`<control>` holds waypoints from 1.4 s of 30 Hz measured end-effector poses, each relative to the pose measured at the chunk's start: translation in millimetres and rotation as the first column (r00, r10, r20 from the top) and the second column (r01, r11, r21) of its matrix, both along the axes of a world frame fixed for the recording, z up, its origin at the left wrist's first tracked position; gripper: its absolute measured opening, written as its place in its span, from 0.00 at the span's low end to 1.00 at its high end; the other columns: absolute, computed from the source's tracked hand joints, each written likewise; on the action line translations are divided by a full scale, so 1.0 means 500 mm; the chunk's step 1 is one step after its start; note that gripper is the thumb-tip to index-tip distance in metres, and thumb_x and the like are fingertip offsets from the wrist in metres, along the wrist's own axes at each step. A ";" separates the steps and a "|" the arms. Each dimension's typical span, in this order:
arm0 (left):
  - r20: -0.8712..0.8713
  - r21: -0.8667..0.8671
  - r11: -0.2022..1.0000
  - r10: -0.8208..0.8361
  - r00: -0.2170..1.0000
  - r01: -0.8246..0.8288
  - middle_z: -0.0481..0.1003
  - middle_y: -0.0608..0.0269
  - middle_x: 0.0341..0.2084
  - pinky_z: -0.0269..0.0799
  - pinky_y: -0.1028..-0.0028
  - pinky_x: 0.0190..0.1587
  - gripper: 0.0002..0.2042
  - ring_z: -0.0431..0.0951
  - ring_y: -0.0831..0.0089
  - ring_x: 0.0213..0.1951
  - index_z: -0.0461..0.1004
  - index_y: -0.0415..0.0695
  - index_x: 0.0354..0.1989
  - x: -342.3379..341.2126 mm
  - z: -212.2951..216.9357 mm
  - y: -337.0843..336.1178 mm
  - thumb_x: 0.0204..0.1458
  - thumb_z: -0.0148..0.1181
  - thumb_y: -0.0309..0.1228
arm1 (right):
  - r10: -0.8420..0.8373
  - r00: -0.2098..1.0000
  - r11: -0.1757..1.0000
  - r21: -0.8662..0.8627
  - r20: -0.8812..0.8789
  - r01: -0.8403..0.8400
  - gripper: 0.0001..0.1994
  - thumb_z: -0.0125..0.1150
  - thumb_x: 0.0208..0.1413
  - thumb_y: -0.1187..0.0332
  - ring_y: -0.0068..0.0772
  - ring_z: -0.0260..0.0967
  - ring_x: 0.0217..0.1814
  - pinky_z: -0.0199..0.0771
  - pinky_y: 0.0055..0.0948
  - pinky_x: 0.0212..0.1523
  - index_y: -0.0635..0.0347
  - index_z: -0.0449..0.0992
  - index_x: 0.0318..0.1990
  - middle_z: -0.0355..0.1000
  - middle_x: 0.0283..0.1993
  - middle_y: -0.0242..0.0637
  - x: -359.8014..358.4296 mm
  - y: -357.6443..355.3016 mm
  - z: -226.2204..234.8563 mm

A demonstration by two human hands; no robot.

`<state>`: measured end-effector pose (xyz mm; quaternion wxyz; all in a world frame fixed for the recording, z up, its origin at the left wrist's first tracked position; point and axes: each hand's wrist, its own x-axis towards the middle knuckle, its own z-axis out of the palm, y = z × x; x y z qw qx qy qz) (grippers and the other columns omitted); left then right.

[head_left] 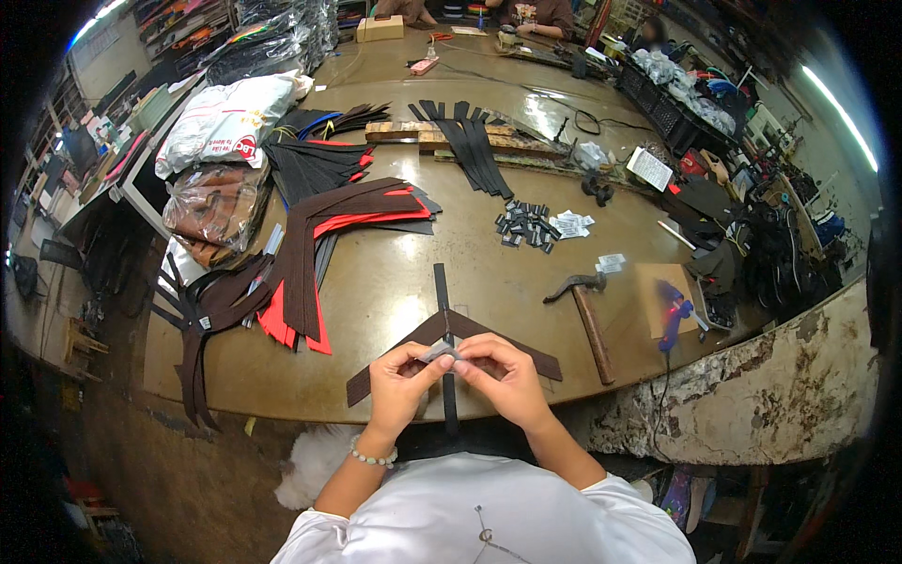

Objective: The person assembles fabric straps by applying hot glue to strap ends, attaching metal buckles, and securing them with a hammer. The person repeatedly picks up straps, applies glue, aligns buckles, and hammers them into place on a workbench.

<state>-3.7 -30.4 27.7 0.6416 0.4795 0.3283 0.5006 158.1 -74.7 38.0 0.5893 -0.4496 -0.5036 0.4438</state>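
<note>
My left hand (398, 383) and my right hand (505, 378) come together near the table's front edge. Thumbs and fingertips of both pinch a small pale grey label (438, 351). Beneath them lies a dark brown V-shaped piece (536, 360), its point facing away from me. A narrow black strap (440, 287) runs through the middle of the V, jutting past its point and reaching the near edge. Fingers partly cover the label and the centre of the piece.
Right of my hands are a hammer (592, 334) and a blue-purple glue gun (673, 315) on cardboard. Beyond lie small black pieces (526, 227), white labels (571, 224) and black straps (474, 155). Brown and red strips (305, 254) pile up at left. People sit at the far end.
</note>
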 end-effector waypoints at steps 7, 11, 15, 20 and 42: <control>0.011 -0.079 0.981 0.178 0.984 -0.176 0.76 0.67 0.25 0.67 0.83 0.31 0.08 0.71 0.86 0.27 0.76 0.38 0.30 0.013 0.007 0.020 0.58 0.63 0.30 | 0.138 0.922 0.986 -0.039 -0.363 -0.163 0.06 0.60 0.61 0.73 0.27 0.70 0.46 0.72 0.29 0.50 0.62 0.76 0.44 0.67 0.56 0.41 0.025 0.018 -0.014; -0.045 0.062 0.961 0.274 0.961 -0.271 0.72 0.71 0.20 0.61 0.84 0.25 0.12 0.65 0.88 0.21 0.71 0.42 0.24 0.012 0.003 0.050 0.60 0.62 0.32 | 0.096 0.809 0.968 -0.135 -0.579 -0.212 0.09 0.60 0.61 0.73 0.27 0.71 0.46 0.73 0.31 0.48 0.61 0.76 0.48 0.71 0.56 0.39 0.029 0.026 -0.025; -0.124 0.172 0.935 0.333 0.935 -0.310 0.69 0.73 0.19 0.58 0.84 0.22 0.15 0.63 0.89 0.19 0.66 0.43 0.21 0.005 -0.004 0.056 0.60 0.60 0.28 | 0.104 0.711 0.959 -0.118 -0.695 -0.256 0.09 0.58 0.62 0.73 0.26 0.71 0.47 0.73 0.31 0.49 0.60 0.77 0.48 0.74 0.54 0.35 0.015 0.032 -0.041; -0.025 0.246 0.888 0.406 0.914 -0.388 0.69 0.68 0.26 0.68 0.81 0.28 0.12 0.70 0.84 0.24 0.64 0.43 0.26 0.002 -0.009 0.064 0.62 0.55 0.28 | 0.065 0.567 0.969 -0.085 -0.821 -0.234 0.08 0.59 0.62 0.71 0.27 0.70 0.50 0.72 0.31 0.49 0.59 0.78 0.46 0.73 0.52 0.31 0.001 0.039 -0.037; 0.393 -0.417 0.850 -0.151 0.907 0.322 0.67 0.72 0.20 0.49 0.86 0.18 0.08 0.58 0.88 0.20 0.77 0.39 0.42 0.030 -0.023 0.015 0.60 0.61 0.31 | -0.517 0.492 0.798 0.603 0.700 -0.019 0.23 0.67 0.35 0.81 0.42 0.66 0.50 0.70 0.33 0.47 0.55 0.82 0.45 0.72 0.50 0.37 0.029 0.019 0.026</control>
